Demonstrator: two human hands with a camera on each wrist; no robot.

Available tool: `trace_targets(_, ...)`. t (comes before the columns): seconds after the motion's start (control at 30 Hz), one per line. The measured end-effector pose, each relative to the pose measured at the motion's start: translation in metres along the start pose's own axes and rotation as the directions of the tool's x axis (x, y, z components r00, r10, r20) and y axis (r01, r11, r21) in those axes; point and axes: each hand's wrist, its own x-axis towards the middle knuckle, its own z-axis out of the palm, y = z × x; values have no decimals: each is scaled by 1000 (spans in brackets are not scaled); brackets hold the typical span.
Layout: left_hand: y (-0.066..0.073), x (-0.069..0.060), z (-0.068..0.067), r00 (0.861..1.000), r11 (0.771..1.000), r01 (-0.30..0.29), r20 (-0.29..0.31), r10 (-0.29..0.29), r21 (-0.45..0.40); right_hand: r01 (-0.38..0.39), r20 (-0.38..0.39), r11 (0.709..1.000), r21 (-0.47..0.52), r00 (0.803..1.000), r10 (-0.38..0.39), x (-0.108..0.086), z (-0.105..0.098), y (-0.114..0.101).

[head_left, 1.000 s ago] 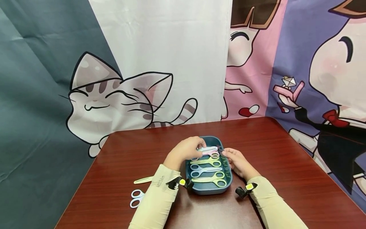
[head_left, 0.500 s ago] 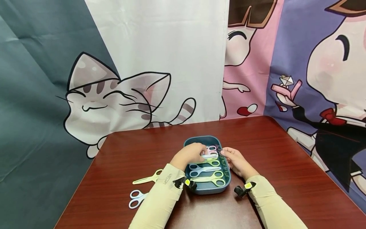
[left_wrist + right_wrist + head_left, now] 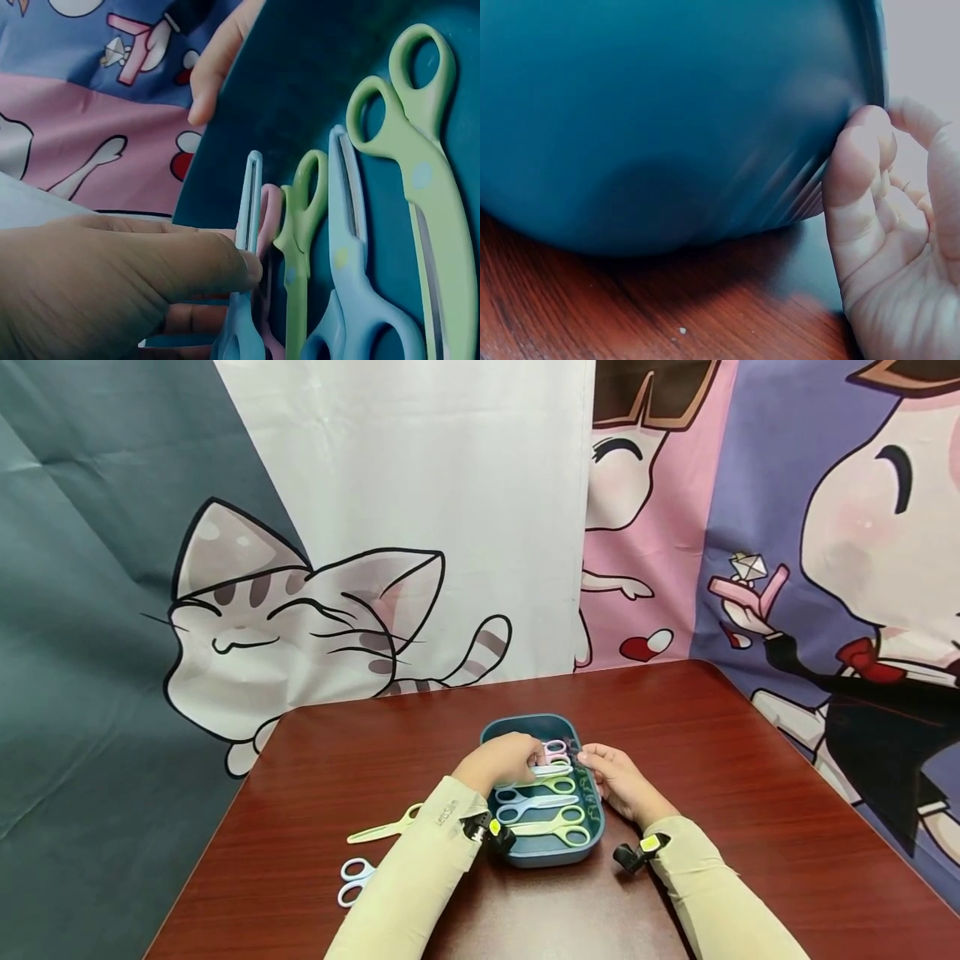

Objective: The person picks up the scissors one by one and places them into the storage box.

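A dark blue bin (image 3: 551,861) stands on the table with several scissors lying across it. My left hand (image 3: 504,758) reaches into its far half and pinches light blue scissors (image 3: 250,196) by the blade part, between thumb and fingers. Beside them in the left wrist view lie pink scissors (image 3: 271,211), then green scissors (image 3: 297,251), other blue scissors (image 3: 349,259) and large green scissors (image 3: 424,169). The right hand (image 3: 618,783) pinches the bin's right rim, thumb at the top. Its fingertips (image 3: 855,154) press the outer wall in the right wrist view.
Yellow scissors (image 3: 375,833) and light blue scissors (image 3: 352,882) lie on the brown table (image 3: 360,752), left of the bin, partly behind the left sleeve (image 3: 420,868). A printed cloth backdrop (image 3: 450,485) hangs behind the table.
My left hand has moved toward the near side of the bin with the light blue scissors, uncovering the pink scissors' handle. The right hand stays at the rim.
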Motion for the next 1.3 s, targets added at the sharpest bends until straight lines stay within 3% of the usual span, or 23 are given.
trace_targets(0.33, 1, 5, 2, 1000, 999, 19, 19, -20, 51, 19, 26, 1000, 13, 999, -19, 0, -1, 1)
trace_targets(1.3, 3, 8, 5, 999, 996, 39, 24, -41, 78, 4, 30, 1000, 4, 1000, -4, -1, 2, -2)
